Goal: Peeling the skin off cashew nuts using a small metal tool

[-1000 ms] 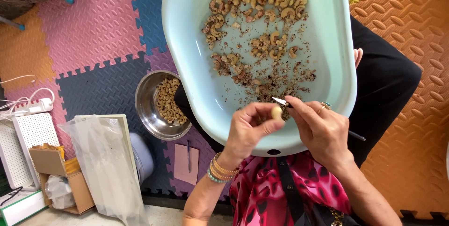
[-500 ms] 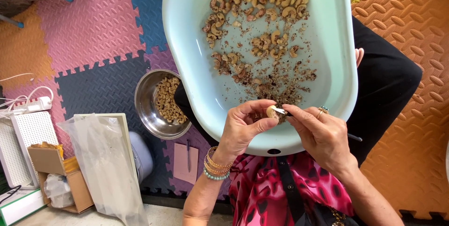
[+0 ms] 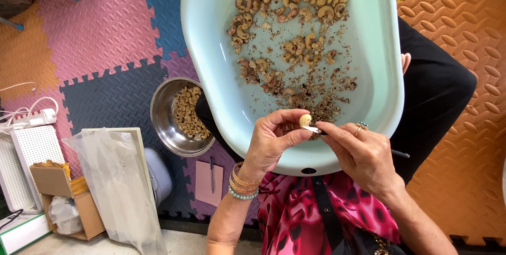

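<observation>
a pale cashew nut [image 3: 305, 120] sits pinched in the left hand [image 3: 274, 141] fingertips over the near rim of the mint-green tub [image 3: 221, 91]. the right hand [image 3: 363, 155] grips a small knife [image 3: 312, 129], blade touching the nut. the blade could likely slip onto a fingertip, or the kernel split. a steel bowl [image 3: 161, 123] of cashews stands just beside the tub.

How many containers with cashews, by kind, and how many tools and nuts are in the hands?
Pale green plastic basin: 1
Steel bowl: 1
Small knife, right hand: 1
Cashew, left hand: 1
Total: 4
</observation>
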